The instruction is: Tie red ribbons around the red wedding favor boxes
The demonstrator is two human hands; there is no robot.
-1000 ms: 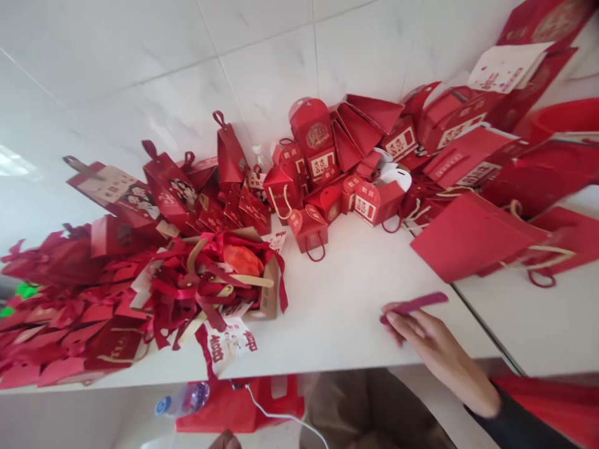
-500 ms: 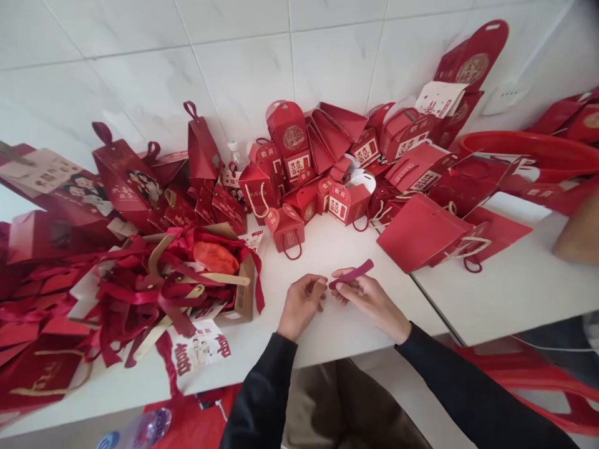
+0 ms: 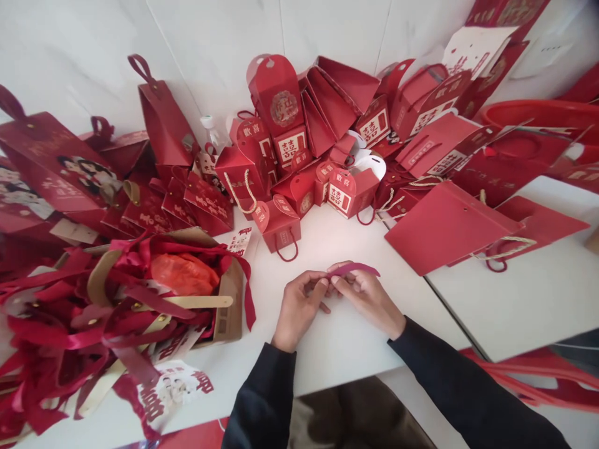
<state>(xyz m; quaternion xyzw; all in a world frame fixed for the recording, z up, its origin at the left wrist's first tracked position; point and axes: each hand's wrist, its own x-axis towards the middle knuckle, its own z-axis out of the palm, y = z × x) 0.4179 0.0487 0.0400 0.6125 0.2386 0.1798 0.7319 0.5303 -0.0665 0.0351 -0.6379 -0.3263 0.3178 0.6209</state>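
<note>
Over the white table (image 3: 322,349), my right hand (image 3: 367,296) grips a dark pink strip (image 3: 358,268) between thumb and fingers; the strip's free end curves out to the right. My left hand (image 3: 299,305) meets it at the strip's left end, its thumb and fingertips pressed together. Whatever those left fingertips pinch is too small to make out. Just beyond my hands stands a small red box (image 3: 281,231) with a cord handle.
At the left, a cardboard box (image 3: 229,305) overflows with red ribbons and straps. Red gift boxes (image 3: 350,190) crowd along the wall. A large red bag (image 3: 453,227) lies to the right, near a red basin (image 3: 524,112). A printed card (image 3: 175,390) is at the front left.
My hands have come together, and the left fingertips now touch the strip's end. The strip has turned, its free end pointing right and slightly down. The view has moved closer to the table.
</note>
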